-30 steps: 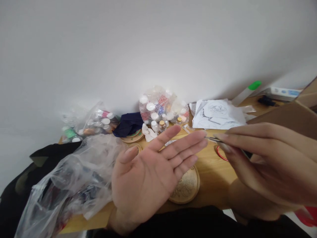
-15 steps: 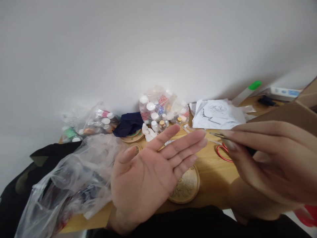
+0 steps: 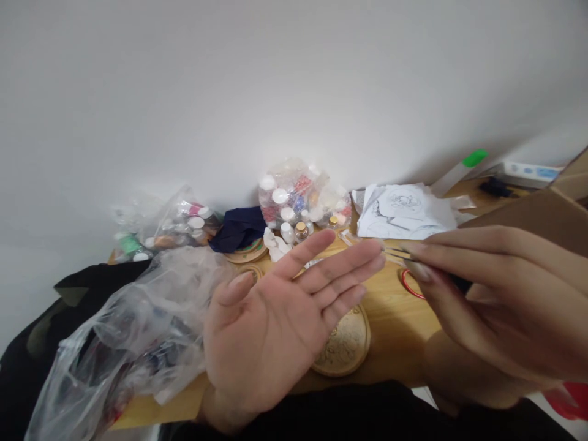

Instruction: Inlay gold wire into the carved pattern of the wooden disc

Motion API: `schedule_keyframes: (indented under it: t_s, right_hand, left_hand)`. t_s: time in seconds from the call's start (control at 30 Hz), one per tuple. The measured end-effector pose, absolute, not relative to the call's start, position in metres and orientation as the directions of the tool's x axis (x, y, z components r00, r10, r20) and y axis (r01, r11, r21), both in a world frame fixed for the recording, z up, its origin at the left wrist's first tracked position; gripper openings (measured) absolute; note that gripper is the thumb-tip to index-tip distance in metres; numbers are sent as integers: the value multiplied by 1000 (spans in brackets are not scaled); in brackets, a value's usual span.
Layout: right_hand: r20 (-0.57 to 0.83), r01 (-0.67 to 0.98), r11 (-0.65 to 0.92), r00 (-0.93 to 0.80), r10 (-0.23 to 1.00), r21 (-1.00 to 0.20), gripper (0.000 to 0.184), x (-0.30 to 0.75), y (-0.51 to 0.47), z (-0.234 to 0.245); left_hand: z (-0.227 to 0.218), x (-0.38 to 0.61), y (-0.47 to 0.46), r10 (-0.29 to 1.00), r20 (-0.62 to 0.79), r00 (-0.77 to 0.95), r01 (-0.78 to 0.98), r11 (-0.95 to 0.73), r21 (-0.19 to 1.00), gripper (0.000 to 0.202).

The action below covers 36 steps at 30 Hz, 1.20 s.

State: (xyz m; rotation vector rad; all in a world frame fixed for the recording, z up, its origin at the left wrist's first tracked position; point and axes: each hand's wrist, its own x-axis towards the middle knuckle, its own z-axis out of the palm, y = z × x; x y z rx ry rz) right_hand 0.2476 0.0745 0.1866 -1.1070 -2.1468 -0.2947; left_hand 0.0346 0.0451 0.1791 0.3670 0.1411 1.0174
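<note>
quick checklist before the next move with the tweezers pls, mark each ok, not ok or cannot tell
1. Tweezers held in the right hand: ok, pinched between thumb and fingers.
2. Left hand open, palm up: ok, fingers extended.
3. Tweezer tips apart from the left fingertips: cannot tell, they are very near each other in the view.
4. Something gripped between the tips: cannot tell, too small to see.
5. Round wooden board fully in view: not ok, the left hand covers part of it.
6. Red loop fully in view: not ok, the right hand hides part.
</note>
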Motion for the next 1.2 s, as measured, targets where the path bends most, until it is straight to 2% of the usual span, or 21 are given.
schedule_keyframes:
  t_s: [0.2, 0.43, 0.6, 0.73, 0.93, 1.1, 1.2]
  right_hand:
    - [709, 782, 607, -347, 614, -143, 25, 243, 74, 186]
    - [751, 784, 617, -371, 546, -61, 23, 244, 77, 183]
    - [731, 786, 614, -374, 571, -78, 25, 244, 76, 185]
    - [726, 781, 618, -374, 578, -91, 25, 245, 74, 185]
    - [801, 732, 675, -344, 490, -98, 15, 245, 75, 183]
    - [777, 743, 652, -321, 541, -147, 21, 243, 73, 184]
    - [792, 730, 668, -320, 521, -144, 15, 244, 73, 184]
  left_hand:
    - [179, 35, 43, 863, 56, 503, -803, 443, 398, 55]
    - [178, 36, 41, 885, 69, 460, -798, 377, 470, 56]
    - [179, 36, 39, 886, 63, 460, -782, 371, 501, 54]
    - [179, 36, 39, 887, 68, 457, -788, 368, 495, 55]
    - [177, 36, 40, 882, 80, 464, -801, 379, 464, 57]
    - [177, 36, 41, 882, 64, 466, -792, 384, 474, 56]
    - [178, 36, 41, 880, 59, 471, -790, 391, 473, 55]
